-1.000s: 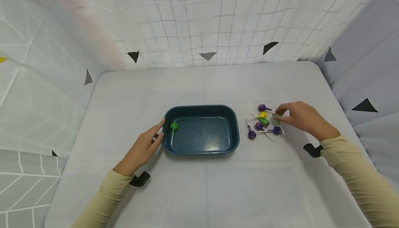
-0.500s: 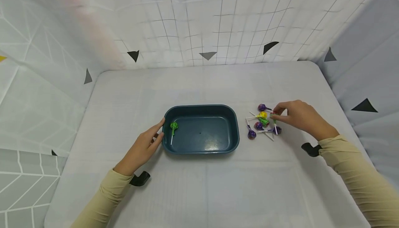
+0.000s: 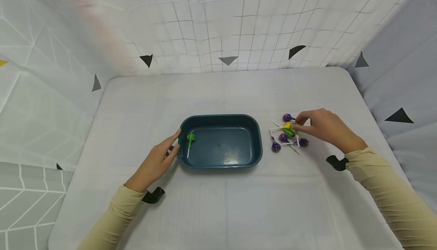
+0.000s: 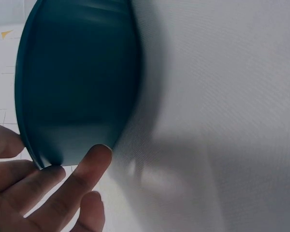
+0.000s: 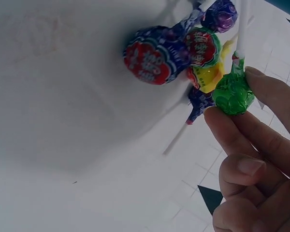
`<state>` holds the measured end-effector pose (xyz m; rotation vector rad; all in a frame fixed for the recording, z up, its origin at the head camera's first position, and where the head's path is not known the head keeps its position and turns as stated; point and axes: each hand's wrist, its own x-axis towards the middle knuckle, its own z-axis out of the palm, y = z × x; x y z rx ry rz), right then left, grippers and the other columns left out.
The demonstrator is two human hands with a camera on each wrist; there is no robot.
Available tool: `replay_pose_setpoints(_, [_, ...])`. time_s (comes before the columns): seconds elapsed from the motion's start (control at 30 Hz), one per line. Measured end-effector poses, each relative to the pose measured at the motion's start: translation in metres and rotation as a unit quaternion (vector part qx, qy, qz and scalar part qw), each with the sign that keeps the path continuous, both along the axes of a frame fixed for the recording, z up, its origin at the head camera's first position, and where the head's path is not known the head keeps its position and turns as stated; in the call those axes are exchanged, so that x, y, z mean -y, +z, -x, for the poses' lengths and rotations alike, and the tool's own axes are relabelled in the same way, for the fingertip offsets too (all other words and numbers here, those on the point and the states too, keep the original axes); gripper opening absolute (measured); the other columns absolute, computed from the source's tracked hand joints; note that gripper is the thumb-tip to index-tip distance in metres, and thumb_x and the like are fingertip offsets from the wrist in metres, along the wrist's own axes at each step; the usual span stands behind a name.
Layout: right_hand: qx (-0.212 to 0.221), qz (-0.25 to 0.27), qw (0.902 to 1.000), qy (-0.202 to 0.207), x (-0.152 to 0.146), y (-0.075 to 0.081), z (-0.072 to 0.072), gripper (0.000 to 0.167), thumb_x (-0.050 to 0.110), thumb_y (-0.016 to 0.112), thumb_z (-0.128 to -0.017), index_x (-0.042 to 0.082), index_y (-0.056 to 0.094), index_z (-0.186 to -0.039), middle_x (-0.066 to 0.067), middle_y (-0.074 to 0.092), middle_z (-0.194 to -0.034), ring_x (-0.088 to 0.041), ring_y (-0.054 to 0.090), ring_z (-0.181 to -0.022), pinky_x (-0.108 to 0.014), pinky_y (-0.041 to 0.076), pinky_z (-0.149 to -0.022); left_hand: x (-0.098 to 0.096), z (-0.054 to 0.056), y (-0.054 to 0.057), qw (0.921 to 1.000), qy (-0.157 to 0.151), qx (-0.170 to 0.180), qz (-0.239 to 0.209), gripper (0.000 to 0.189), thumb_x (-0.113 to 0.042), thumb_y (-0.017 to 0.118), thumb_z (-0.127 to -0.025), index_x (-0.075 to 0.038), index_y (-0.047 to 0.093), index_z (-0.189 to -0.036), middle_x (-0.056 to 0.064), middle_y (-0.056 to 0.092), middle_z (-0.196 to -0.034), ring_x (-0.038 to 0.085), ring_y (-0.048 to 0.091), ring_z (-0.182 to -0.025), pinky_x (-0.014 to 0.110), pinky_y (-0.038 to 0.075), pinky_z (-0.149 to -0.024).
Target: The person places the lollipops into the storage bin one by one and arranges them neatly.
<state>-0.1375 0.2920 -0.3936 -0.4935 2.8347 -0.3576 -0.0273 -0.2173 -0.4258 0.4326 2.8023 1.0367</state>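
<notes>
My right hand (image 3: 324,128) pinches a green-wrapped lollipop (image 5: 233,95) by its head between thumb and fingertips. Its white stick points toward the near side in the head view. Right beside it lies a loose pile of lollipops: a yellow one (image 3: 287,125), another green one (image 3: 289,133) and several purple ones (image 3: 275,147). My left hand (image 3: 154,166) rests its fairly straight fingers against the left end of a dark teal plastic tray (image 3: 219,164). One green lollipop (image 3: 190,138) lies inside the tray, near that end.
A white cloth covers the table (image 3: 218,212). White patterned sheets (image 3: 225,22) hang along the back and both sides. Dark camera mounts (image 3: 153,195) stick out from both wrists. The tray stands mid-table, left of the lollipop pile.
My right hand has moved slightly left with the green lollipop, its stick now crossing over the purple ones. The left hand and tray have stayed in place.
</notes>
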Motion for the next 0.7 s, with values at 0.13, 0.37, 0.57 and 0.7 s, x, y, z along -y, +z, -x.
replay_pose_setpoints(0.13, [0.002,-0.001,1.0000,0.002,0.004,0.003,0.000,0.034,0.036,0.078,-0.093,0.008,0.077,-0.110,-0.009,0.079,-0.104,-0.020,0.063,-0.078,-0.037,0.049,-0.065,0.000,-0.001,0.001,1.0000,0.001,0.003,0.000,0.056,-0.024,0.049,-0.112,-0.012,0.031,-0.164,0.013,0.055,-0.153,0.024,0.070,-0.105,0.042,0.056,-0.085])
replay_pose_setpoints(0.37, [0.004,-0.006,1.0000,0.006,0.013,0.009,0.001,0.033,0.036,0.078,-0.093,0.008,0.077,-0.110,-0.009,0.079,-0.105,-0.021,0.063,-0.079,-0.039,0.050,-0.066,0.000,0.001,0.001,1.0000,-0.002,-0.001,0.000,0.056,-0.023,0.049,-0.112,-0.011,0.031,-0.163,0.014,0.054,-0.154,0.024,0.070,-0.104,0.042,0.056,-0.085])
replay_pose_setpoints(0.57, [-0.006,0.006,0.9998,0.019,0.020,0.011,0.003,0.030,0.034,0.078,-0.093,0.009,0.077,-0.109,-0.008,0.079,-0.104,-0.020,0.064,-0.080,-0.040,0.051,-0.069,0.001,0.001,-0.002,1.0000,-0.001,-0.009,0.001,0.055,-0.021,0.049,-0.112,-0.009,0.032,-0.163,0.016,0.054,-0.154,0.026,0.070,-0.104,0.043,0.056,-0.084])
replay_pose_setpoints(0.7, [-0.008,0.017,0.9996,0.023,0.024,0.013,0.004,0.031,0.034,0.078,-0.093,0.010,0.077,-0.111,-0.006,0.079,-0.104,-0.019,0.062,-0.080,-0.036,0.048,-0.068,0.000,0.001,-0.002,1.0000,0.001,-0.006,0.000,0.055,-0.020,0.049,-0.111,-0.010,0.032,-0.163,0.015,0.053,-0.155,0.026,0.070,-0.105,0.044,0.056,-0.085])
